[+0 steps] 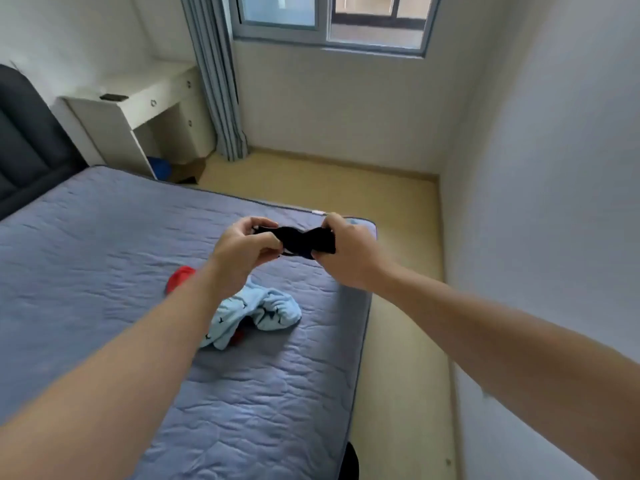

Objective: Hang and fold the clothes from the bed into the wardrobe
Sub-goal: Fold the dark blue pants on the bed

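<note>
One blue garment [256,313] on bed [104,254] | left hand [242,252], right hand [349,252] fingers [258,224] pinch black cloth [306,240]

A small black garment [306,241]; a pale blue garment [258,311] dotted with tiny dark marks; a red piece [180,276] beside it; the bed [104,258] in quilted grey-blue with a dark grey headboard [27,133]; white table [138,109]; blue-grey pleated curtain [218,81]; beige floor [346,188]
</note>
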The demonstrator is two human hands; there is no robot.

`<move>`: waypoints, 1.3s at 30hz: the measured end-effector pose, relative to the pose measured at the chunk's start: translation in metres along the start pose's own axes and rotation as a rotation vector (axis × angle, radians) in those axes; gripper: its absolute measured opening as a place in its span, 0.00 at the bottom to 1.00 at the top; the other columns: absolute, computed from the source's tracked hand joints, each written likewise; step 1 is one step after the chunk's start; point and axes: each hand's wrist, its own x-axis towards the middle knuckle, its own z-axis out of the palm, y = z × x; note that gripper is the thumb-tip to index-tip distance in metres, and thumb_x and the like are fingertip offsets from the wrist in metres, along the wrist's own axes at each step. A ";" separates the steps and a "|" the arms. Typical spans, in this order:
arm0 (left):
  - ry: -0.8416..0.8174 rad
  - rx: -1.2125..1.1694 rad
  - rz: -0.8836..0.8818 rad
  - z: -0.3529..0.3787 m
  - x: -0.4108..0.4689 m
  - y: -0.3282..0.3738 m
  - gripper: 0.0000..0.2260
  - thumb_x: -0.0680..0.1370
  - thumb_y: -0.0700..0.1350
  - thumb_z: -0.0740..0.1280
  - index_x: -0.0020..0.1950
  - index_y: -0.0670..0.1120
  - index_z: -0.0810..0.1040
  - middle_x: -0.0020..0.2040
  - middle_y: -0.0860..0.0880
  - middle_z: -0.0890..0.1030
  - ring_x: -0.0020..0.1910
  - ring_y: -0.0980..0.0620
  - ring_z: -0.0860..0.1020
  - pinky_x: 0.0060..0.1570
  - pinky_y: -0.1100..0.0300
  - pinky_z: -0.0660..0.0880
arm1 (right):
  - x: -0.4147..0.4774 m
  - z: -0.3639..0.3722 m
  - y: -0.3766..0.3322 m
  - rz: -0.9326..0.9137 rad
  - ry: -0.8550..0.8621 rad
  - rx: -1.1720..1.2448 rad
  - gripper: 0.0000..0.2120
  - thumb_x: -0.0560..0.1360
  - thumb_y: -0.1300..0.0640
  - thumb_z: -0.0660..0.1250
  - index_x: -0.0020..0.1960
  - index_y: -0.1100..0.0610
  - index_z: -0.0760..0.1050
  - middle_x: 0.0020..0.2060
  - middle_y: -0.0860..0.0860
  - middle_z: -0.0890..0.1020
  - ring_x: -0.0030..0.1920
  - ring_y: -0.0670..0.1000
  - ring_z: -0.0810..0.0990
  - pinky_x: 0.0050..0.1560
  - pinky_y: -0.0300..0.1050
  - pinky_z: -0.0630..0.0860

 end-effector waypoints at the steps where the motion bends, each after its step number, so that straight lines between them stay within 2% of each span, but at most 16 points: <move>1: 0.004 -0.013 -0.077 -0.010 -0.013 -0.029 0.09 0.68 0.36 0.71 0.47 0.43 0.79 0.45 0.42 0.82 0.44 0.43 0.82 0.48 0.52 0.82 | -0.023 0.027 0.002 0.023 -0.046 -0.027 0.11 0.73 0.56 0.69 0.46 0.54 0.67 0.36 0.52 0.76 0.34 0.57 0.73 0.27 0.43 0.63; 4: 0.094 -0.032 -0.298 -0.036 -0.057 -0.124 0.02 0.76 0.40 0.70 0.47 0.44 0.80 0.42 0.46 0.82 0.43 0.48 0.81 0.38 0.57 0.81 | -0.098 0.111 0.009 0.122 -0.234 -0.040 0.11 0.74 0.57 0.66 0.46 0.55 0.63 0.35 0.54 0.75 0.33 0.60 0.72 0.25 0.45 0.58; 7: 0.155 0.063 -0.452 -0.065 -0.101 -0.221 0.04 0.81 0.38 0.65 0.50 0.41 0.80 0.45 0.42 0.79 0.39 0.51 0.77 0.32 0.61 0.79 | -0.171 0.192 0.012 0.224 -0.421 -0.100 0.11 0.74 0.59 0.62 0.45 0.55 0.58 0.34 0.53 0.71 0.31 0.60 0.70 0.25 0.45 0.54; 10: 0.176 0.143 -0.589 -0.096 -0.148 -0.302 0.12 0.78 0.28 0.61 0.56 0.38 0.79 0.49 0.40 0.78 0.42 0.47 0.77 0.40 0.56 0.77 | -0.238 0.260 0.010 0.236 -0.603 -0.197 0.13 0.73 0.59 0.62 0.46 0.53 0.56 0.36 0.52 0.68 0.35 0.60 0.71 0.26 0.45 0.56; 12: 0.192 0.181 -0.651 -0.115 -0.175 -0.344 0.16 0.77 0.26 0.59 0.60 0.37 0.78 0.54 0.40 0.78 0.48 0.44 0.76 0.44 0.53 0.76 | -0.276 0.297 0.006 0.201 -0.703 -0.260 0.15 0.73 0.58 0.63 0.48 0.53 0.55 0.38 0.53 0.72 0.37 0.62 0.74 0.28 0.46 0.59; 14: 0.219 0.218 -0.697 -0.135 -0.199 -0.380 0.18 0.76 0.26 0.59 0.61 0.39 0.77 0.59 0.41 0.77 0.54 0.43 0.76 0.50 0.49 0.77 | -0.304 0.328 0.000 0.156 -0.773 -0.299 0.16 0.73 0.58 0.64 0.48 0.53 0.55 0.42 0.55 0.77 0.35 0.61 0.73 0.27 0.45 0.57; 16: 0.258 0.261 -0.742 -0.156 -0.223 -0.412 0.18 0.74 0.27 0.62 0.61 0.40 0.78 0.60 0.42 0.77 0.56 0.42 0.77 0.49 0.51 0.76 | -0.327 0.356 -0.009 0.133 -0.835 -0.310 0.15 0.73 0.57 0.64 0.48 0.53 0.55 0.41 0.54 0.77 0.34 0.59 0.70 0.27 0.45 0.55; 19: 0.339 0.297 -0.811 -0.191 -0.262 -0.452 0.17 0.72 0.28 0.64 0.55 0.43 0.81 0.56 0.41 0.81 0.49 0.46 0.77 0.48 0.55 0.75 | -0.360 0.396 -0.030 0.122 -0.957 -0.294 0.16 0.73 0.57 0.64 0.48 0.54 0.56 0.35 0.51 0.70 0.33 0.59 0.70 0.27 0.44 0.56; 22: 0.415 0.296 -0.879 -0.221 -0.302 -0.481 0.15 0.72 0.29 0.64 0.51 0.45 0.82 0.54 0.41 0.82 0.49 0.46 0.78 0.49 0.57 0.75 | -0.392 0.430 -0.054 0.137 -1.105 -0.254 0.14 0.75 0.57 0.63 0.48 0.54 0.57 0.33 0.51 0.68 0.32 0.57 0.70 0.27 0.45 0.58; 25: 0.480 0.319 -0.916 -0.246 -0.334 -0.498 0.14 0.73 0.31 0.64 0.46 0.48 0.81 0.52 0.43 0.81 0.48 0.46 0.78 0.46 0.59 0.74 | -0.414 0.453 -0.074 0.145 -1.247 -0.188 0.11 0.78 0.56 0.61 0.50 0.56 0.58 0.35 0.53 0.70 0.33 0.58 0.71 0.28 0.47 0.61; 29: 0.530 0.336 -0.919 -0.268 -0.350 -0.513 0.16 0.72 0.31 0.64 0.43 0.53 0.79 0.54 0.48 0.78 0.49 0.47 0.77 0.43 0.59 0.72 | -0.416 0.475 -0.085 0.093 -1.453 -0.133 0.15 0.78 0.53 0.64 0.56 0.58 0.59 0.45 0.59 0.77 0.43 0.61 0.76 0.38 0.51 0.71; 33: 0.553 0.330 -0.930 -0.260 -0.337 -0.531 0.14 0.72 0.33 0.67 0.44 0.54 0.81 0.54 0.51 0.78 0.51 0.50 0.77 0.48 0.60 0.73 | -0.393 0.494 -0.060 0.113 -1.445 -0.142 0.17 0.78 0.55 0.63 0.63 0.58 0.63 0.52 0.59 0.79 0.52 0.61 0.78 0.49 0.54 0.77; 36: 0.597 0.376 -0.935 -0.243 -0.316 -0.543 0.11 0.73 0.37 0.68 0.48 0.53 0.82 0.55 0.52 0.78 0.46 0.52 0.77 0.44 0.62 0.71 | -0.363 0.508 -0.015 0.227 -1.360 -0.124 0.15 0.78 0.53 0.61 0.62 0.57 0.65 0.51 0.57 0.78 0.52 0.61 0.77 0.48 0.50 0.73; 39: 0.613 0.513 -0.911 -0.224 -0.282 -0.555 0.10 0.72 0.40 0.69 0.51 0.50 0.83 0.57 0.50 0.78 0.44 0.50 0.77 0.45 0.60 0.71 | -0.319 0.519 0.051 0.372 -1.270 -0.142 0.14 0.77 0.53 0.62 0.60 0.55 0.66 0.54 0.57 0.78 0.49 0.58 0.75 0.46 0.46 0.69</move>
